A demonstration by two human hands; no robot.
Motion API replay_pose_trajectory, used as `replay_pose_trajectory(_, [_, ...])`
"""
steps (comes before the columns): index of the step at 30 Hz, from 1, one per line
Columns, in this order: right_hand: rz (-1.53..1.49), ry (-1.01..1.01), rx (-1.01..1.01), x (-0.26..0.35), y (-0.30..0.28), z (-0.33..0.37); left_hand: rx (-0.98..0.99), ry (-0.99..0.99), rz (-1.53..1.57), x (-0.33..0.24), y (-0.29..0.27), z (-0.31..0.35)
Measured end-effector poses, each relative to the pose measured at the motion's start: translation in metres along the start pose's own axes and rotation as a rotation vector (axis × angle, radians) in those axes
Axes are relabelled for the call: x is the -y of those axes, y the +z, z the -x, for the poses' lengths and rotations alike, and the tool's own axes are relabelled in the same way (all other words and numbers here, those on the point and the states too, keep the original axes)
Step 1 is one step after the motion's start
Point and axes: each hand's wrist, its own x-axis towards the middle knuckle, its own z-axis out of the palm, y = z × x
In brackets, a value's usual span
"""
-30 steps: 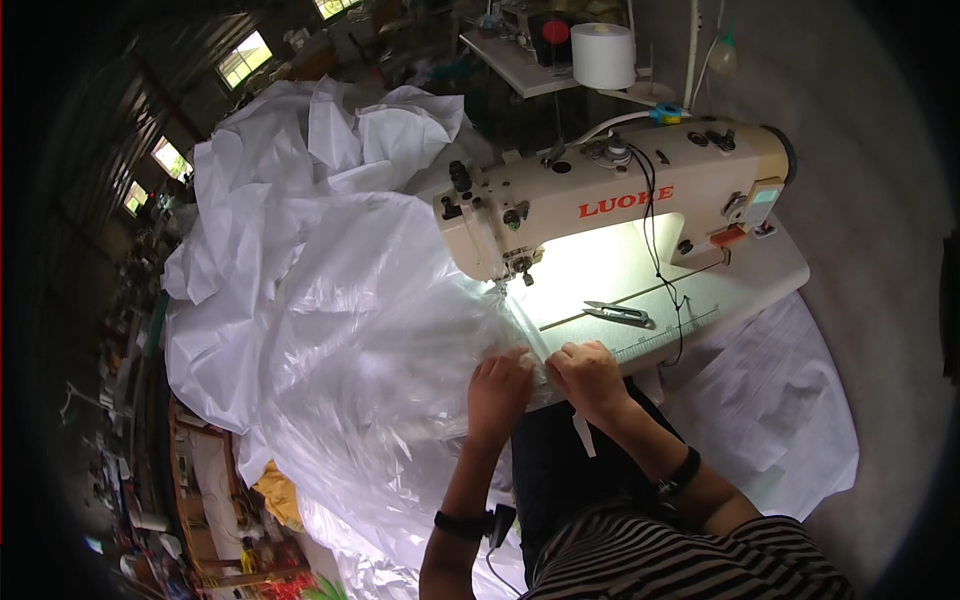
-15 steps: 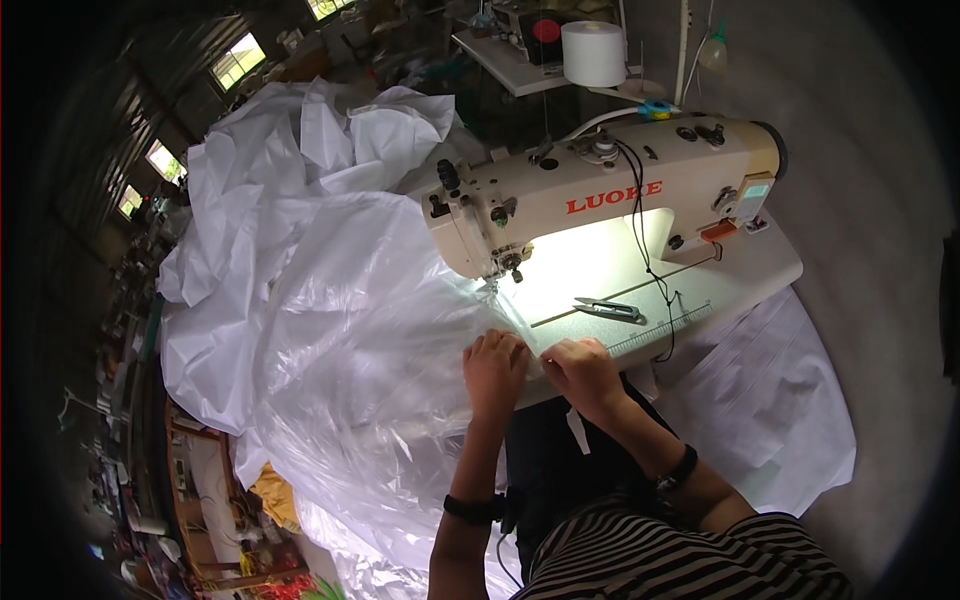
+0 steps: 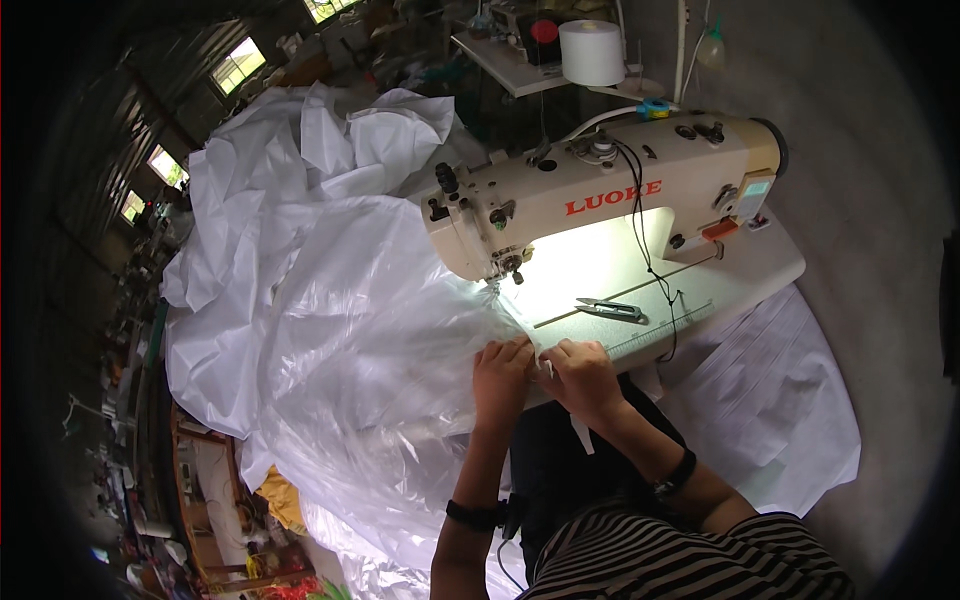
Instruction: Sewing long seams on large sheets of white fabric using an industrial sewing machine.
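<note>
A large heap of white, glossy plastic sheeting (image 3: 350,290) covers the left of the sewing table and runs up to the needle area of a cream sewing machine (image 3: 600,190). Close to the table's front edge, my left hand (image 3: 502,378) is closed on the edge of the sheeting. My right hand (image 3: 580,375) sits right beside it, fingers pinched on the same edge. The fingertips of both hands nearly meet. Just beyond my right hand, a pair of thread snips (image 3: 610,310) lies on the lit table top.
A white thread cone (image 3: 592,54) stands behind the machine. Dark cords (image 3: 640,220) hang over the machine's arm onto the table. More white sheeting (image 3: 765,400) drapes down at the right. At lower left are a wooden frame (image 3: 185,490) and yellow cloth (image 3: 282,498).
My left hand has shifted slightly right and nearer to me, closing the gap to my right hand. The sheeting edge between them is drawn slightly nearer.
</note>
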Motion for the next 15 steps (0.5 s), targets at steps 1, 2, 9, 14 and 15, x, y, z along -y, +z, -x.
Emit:
replay_pose_trajectory(1, [0.05,-0.033,-0.013,0.001,0.002,0.0,0.03,-0.02,-0.014,0.0,0.0,0.0])
replay_pose_trajectory(2, [0.059,-0.003,0.002,0.001,0.003,0.0,0.014,-0.045,0.058,0.0,0.0,0.001])
replay_pose_trajectory(9, [0.093,-0.039,-0.005,-0.001,0.007,0.001,0.022,-0.07,0.201,0.002,-0.004,0.003])
replay_pose_trajectory(14, [0.098,-0.057,0.024,-0.001,0.002,0.005,0.03,0.016,0.079,-0.002,-0.01,0.009])
replay_pose_trajectory(15, [0.085,-0.044,0.027,-0.002,0.002,0.005,-0.002,0.029,0.037,-0.003,-0.012,0.01])
